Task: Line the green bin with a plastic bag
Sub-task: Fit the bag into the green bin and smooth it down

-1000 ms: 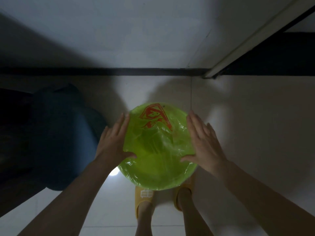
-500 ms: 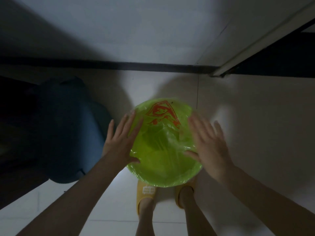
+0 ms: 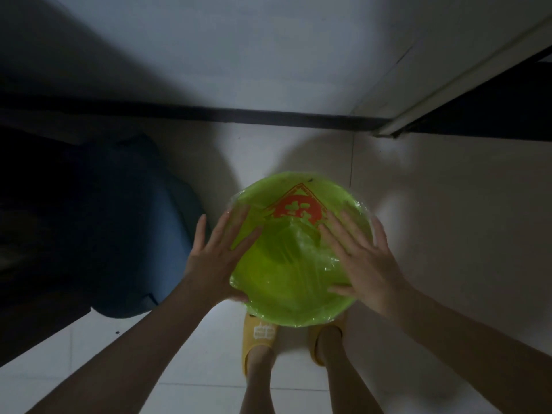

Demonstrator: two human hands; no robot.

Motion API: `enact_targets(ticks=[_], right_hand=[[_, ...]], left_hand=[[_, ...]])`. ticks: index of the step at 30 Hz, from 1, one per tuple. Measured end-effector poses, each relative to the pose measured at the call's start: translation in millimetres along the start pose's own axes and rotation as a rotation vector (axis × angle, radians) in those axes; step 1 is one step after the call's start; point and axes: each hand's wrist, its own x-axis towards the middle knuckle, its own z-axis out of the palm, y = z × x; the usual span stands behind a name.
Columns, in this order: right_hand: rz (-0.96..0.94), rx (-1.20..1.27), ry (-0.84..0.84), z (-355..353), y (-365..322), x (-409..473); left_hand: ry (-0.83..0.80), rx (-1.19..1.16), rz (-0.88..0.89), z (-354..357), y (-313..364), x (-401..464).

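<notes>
The green bin [image 3: 294, 297] stands on the floor right in front of my feet, seen from above. A clear plastic bag [image 3: 298, 209] with a red print lies inside it and is folded over the rim. My left hand [image 3: 218, 258] rests flat on the left rim, fingers spread over the bag. On the right side my right hand [image 3: 364, 264] lies flat on the bag too, fingers apart and thumb pointing inward. Neither hand is closed around anything.
A large dark blue soft object [image 3: 119, 234] sits close to the bin's left. A black skirting strip [image 3: 239, 113] runs along the wall ahead, and a door frame [image 3: 448, 85] stands at the upper right. Yellow slippers [image 3: 260, 333] are on my feet below the bin.
Both hands have slid from the bin's sides further in over its mouth, fingers spread wider. The red print now lies flatter and fuller against the far wall.
</notes>
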Motion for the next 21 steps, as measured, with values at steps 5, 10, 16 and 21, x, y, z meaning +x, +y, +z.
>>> enact_targets(ticks=[5,10,16,21], right_hand=[[-0.173,-0.026,-0.146,26.2,-25.3,-24.6],[0.023,0.075,-0.331,51.9,-21.8,-2.7],[0.006,-0.053,-0.48,41.6,-26.7,12.4],[0.044,0.154,-0.308,4.6,-39.6,-4.1]], left_hand=[[-0.048,-0.001,0.223,9.8,15.7,-16.1],[-0.104,-0.106,0.031,34.5,25.3,-5.4],[-0.154,-0.054,0.04,39.4,32.5,1.6],[-0.01,-0.158,0.02,2.1,37.1,-18.0]])
